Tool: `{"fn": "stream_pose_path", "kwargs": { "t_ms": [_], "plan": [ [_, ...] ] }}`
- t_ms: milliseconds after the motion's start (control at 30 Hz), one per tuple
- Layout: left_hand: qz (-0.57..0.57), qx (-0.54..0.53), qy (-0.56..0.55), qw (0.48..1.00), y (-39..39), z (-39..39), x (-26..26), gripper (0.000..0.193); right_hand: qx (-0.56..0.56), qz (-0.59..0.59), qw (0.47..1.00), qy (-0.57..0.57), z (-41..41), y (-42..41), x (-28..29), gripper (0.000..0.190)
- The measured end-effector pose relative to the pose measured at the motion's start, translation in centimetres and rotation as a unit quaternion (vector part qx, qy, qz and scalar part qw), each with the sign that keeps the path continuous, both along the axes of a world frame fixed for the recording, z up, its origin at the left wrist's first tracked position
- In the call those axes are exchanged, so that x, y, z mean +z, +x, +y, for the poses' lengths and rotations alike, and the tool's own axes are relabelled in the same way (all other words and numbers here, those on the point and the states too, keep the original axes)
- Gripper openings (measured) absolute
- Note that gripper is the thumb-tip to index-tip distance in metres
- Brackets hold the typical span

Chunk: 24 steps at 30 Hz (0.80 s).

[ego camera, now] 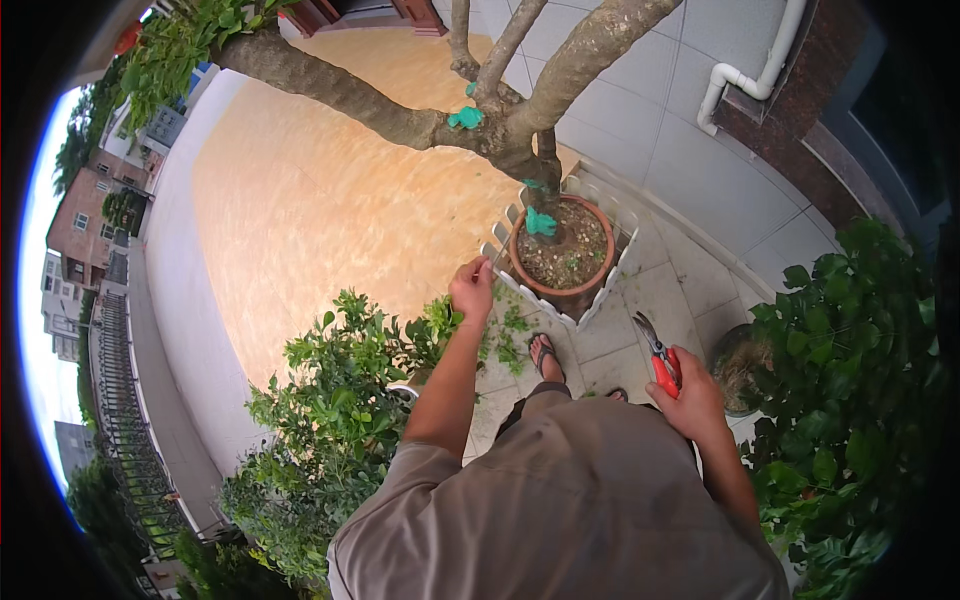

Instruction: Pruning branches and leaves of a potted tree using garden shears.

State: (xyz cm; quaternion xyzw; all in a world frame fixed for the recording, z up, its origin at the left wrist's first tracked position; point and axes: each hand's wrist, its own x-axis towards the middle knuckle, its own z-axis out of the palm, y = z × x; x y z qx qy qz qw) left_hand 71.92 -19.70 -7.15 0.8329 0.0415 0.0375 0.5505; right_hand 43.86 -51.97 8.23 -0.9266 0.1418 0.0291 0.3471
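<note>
My right hand point(688, 397) holds pruning shears point(656, 352) by their red handles, with the blades pointing away from me and parted a little. My left hand point(472, 289) is raised beside the white picket edging point(555, 311), its fingers curled; whether something thin is between them cannot be told. Inside the edging stands a round terracotta pot point(609, 255) with soil and a thick tree trunk point(546, 169). Green patches point(540, 221) mark the trunk and its forks. Cut leafy sprigs point(511, 349) lie on the paving near my sandalled foot.
A leafy shrub point(337, 405) stands at my left, close to my forearm. At my right are dense foliage point(832, 405) and a dark pot point(739, 375) with dry matter. A tiled wall point(675, 135) with a white pipe point(750, 86) rises beyond. Thick branches point(322, 82) spread overhead.
</note>
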Motion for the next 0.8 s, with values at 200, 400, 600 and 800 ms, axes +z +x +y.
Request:
{"fn": "stream_pose_path", "kwargs": {
  "t_ms": [200,400,600,800],
  "plan": [
    [-0.296,0.014,0.143,0.944,3.5,-2.8,21.2,0.033,0.041,-0.005,0.999,-0.010,1.3,3.0,1.6,0.070],
    [-0.251,-0.019,0.341,0.906,7.7,-3.5,28.4,0.033,0.056,-0.023,0.998,-0.019,2.5,6.3,3.0,0.070],
    [-0.221,-0.082,0.435,0.869,9.6,-3.5,29.8,0.020,0.046,-0.025,0.998,-0.016,2.8,8.1,3.1,0.071],
    [-0.238,-0.030,0.439,0.866,9.7,-3.6,28.6,0.014,0.018,-0.025,0.999,-0.027,2.1,8.0,2.1,0.071]
  ]
}}
